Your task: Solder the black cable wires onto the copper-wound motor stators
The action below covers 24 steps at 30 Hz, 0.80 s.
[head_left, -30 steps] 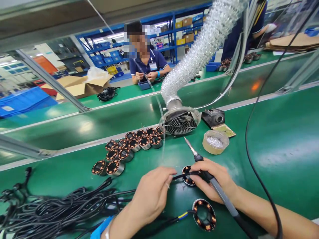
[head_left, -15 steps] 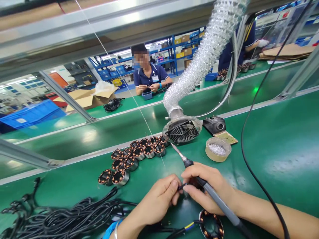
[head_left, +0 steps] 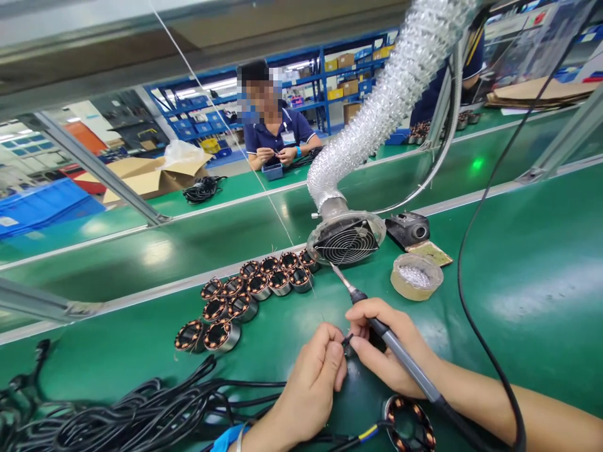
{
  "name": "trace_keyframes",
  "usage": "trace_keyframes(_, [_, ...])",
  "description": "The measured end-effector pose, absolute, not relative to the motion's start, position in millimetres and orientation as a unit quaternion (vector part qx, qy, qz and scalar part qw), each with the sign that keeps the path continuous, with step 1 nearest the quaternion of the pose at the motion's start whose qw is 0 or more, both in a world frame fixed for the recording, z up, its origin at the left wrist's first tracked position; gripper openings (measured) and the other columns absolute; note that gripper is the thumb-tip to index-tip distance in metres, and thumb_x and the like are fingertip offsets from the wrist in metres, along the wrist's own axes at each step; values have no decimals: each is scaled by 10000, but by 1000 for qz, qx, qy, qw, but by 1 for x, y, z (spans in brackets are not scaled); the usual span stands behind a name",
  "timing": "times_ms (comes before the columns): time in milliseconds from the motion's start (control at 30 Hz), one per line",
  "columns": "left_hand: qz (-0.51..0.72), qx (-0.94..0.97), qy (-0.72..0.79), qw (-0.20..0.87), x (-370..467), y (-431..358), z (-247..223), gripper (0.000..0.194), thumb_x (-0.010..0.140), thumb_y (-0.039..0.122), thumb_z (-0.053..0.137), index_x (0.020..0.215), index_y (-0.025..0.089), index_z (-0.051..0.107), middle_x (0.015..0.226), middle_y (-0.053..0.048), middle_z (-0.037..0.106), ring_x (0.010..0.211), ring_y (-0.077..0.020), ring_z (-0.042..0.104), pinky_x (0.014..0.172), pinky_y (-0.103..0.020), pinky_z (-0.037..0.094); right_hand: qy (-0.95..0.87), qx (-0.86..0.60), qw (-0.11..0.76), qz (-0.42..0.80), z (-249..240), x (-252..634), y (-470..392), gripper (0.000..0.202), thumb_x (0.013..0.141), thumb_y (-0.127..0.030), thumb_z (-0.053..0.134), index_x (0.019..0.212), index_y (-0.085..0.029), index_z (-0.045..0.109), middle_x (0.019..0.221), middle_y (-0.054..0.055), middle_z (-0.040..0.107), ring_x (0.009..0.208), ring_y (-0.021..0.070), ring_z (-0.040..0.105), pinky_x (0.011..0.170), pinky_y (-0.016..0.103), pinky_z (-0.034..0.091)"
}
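My right hand is closed around a soldering iron, its bare tip pointing up and away beneath the round fume hood. The thumb and fingertips of that hand also meet a small black piece, possibly a bit of sleeving or wire end. On its other side, my left hand pinches the same piece; most of it is hidden by the fingers. Below my right hand lies a ring-shaped motor stator with copper windings. A black cable with blue and yellow wires runs to it.
Several more stators stand in rows at the left. Black power cables pile up at the lower left. A fume extractor hangs ahead, beside an iron stand and a solder-filled tub. A co-worker sits across the bench.
The view has shifted slightly. My hands have drawn a little closer together around the small black piece, and the soldering iron stays in my right hand.
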<state>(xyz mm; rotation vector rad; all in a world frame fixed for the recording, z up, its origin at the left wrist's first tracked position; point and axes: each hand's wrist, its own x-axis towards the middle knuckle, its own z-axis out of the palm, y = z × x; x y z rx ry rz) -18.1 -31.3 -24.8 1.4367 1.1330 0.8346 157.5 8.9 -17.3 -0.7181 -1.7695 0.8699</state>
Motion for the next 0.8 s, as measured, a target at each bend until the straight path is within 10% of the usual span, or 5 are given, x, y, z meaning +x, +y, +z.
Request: trace_keyframes(800, [389,477,358,702,-11,-37,-28,381,945,597,457,1039,231,408,598,86,406,468,-74,214,470,-207,177,-739,-286,458,403,-12,154,3,379,759,-46,600,1065,-256,524,769,-57,593,623,76,582,590,175,491])
